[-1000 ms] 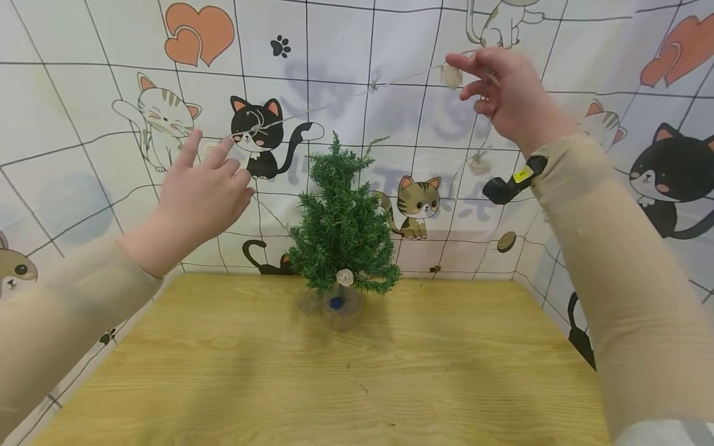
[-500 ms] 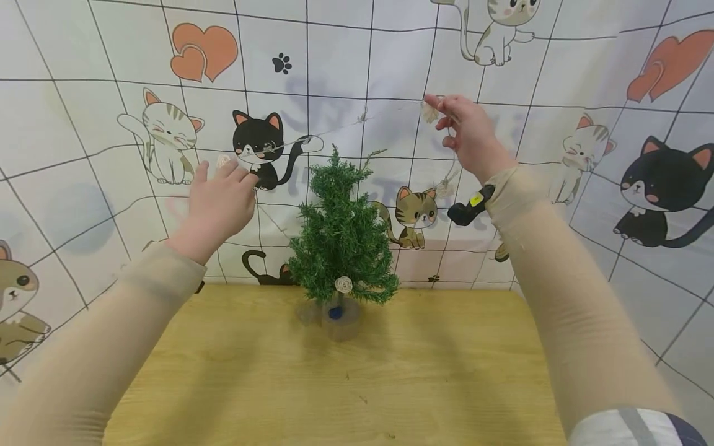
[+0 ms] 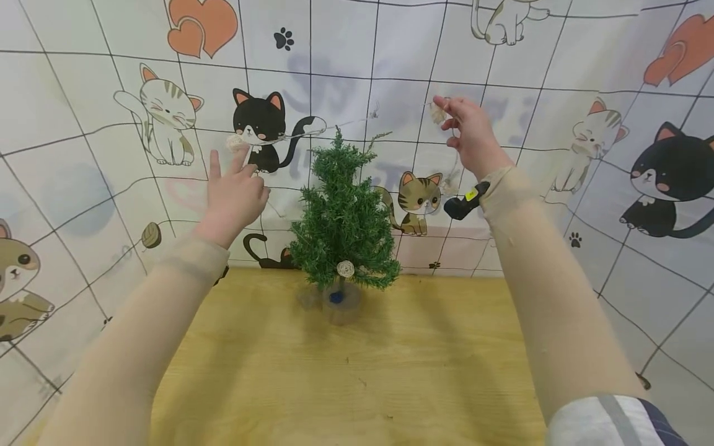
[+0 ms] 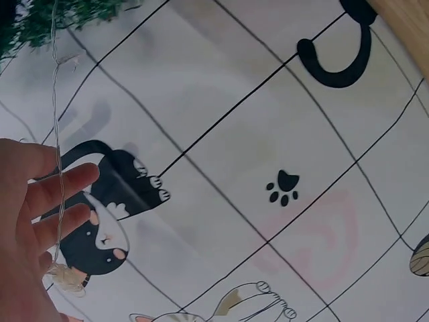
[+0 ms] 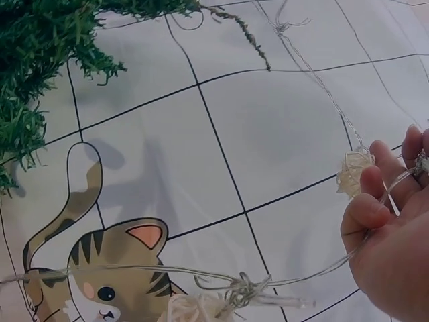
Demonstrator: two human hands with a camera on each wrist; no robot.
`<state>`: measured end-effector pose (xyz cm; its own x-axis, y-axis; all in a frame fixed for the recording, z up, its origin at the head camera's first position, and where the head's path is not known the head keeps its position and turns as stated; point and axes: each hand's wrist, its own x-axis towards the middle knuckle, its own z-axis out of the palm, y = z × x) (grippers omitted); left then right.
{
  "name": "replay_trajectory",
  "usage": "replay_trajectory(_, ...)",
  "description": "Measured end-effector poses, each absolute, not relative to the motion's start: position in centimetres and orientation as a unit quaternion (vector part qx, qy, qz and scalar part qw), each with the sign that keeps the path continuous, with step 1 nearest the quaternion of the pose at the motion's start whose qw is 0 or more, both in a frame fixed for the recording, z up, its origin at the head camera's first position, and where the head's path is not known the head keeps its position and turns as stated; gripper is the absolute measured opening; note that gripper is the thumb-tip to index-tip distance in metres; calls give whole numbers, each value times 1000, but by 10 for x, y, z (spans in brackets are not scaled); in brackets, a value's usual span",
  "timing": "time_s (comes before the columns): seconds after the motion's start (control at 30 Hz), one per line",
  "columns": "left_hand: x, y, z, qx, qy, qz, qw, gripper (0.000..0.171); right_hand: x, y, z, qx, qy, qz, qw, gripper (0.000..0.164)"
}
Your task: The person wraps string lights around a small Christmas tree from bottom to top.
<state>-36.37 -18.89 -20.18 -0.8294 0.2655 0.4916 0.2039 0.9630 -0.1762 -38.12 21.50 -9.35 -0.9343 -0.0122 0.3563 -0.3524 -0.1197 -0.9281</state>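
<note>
A string of fairy lights, thin wire with pale woven balls, stretches above a small green artificial tree. My left hand holds its left part, two fingers extended, with a pale ball at a fingertip; in the left wrist view the wire crosses the fingers. On the right, my right hand pinches the wire beside another ball. Below that hand hangs a further ball with a knot of wire above it. One ball sits low on the tree.
The tree stands in a clear round base with a blue spot, at the back of a wooden table. Behind rises a white cloth backdrop printed with cats and grid lines. A thin twig sticks out near the treetop.
My right hand has come down and inward with its part of the light string. My left hand has moved a little to the right, and the wire between them hangs closer to the treetop.
</note>
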Motion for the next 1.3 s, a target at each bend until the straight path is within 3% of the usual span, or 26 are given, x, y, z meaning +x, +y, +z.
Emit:
replay_trajectory(0.17, -372, -196, -215, -154, -943, 71, 285, 21, -384, 218, -99, 125, -661, 730, 121, 17)
replay_trajectory(0.23, -374, -200, -219, -173, -938, 79, 291, 23, -384, 219, -100, 121, -666, 726, 122, 17)
replay_trajectory(0.5, -376, -198, -229, -227, -933, 105, 258, 74, -385, 226, -108, 104, -682, 712, 130, 20)
replay_trajectory(0.63, -376, -193, -231, -226, -940, 85, 241, 81, -386, 229, -113, 111, -689, 702, 141, 22)
replay_trajectory(0.97, -381, -184, -244, -208, -956, 36, 201, 63, -389, 242, -125, 89, -731, 659, 156, 19)
replay_trajectory(1.17, -388, -180, -253, -225, -945, 4, 239, 54, -387, 254, -135, 72, -749, 637, 168, 33)
replay_trajectory(1.3, -392, -181, -261, -209, -940, -58, 263, 57, -385, 259, -142, 70, -756, 628, 173, 46)
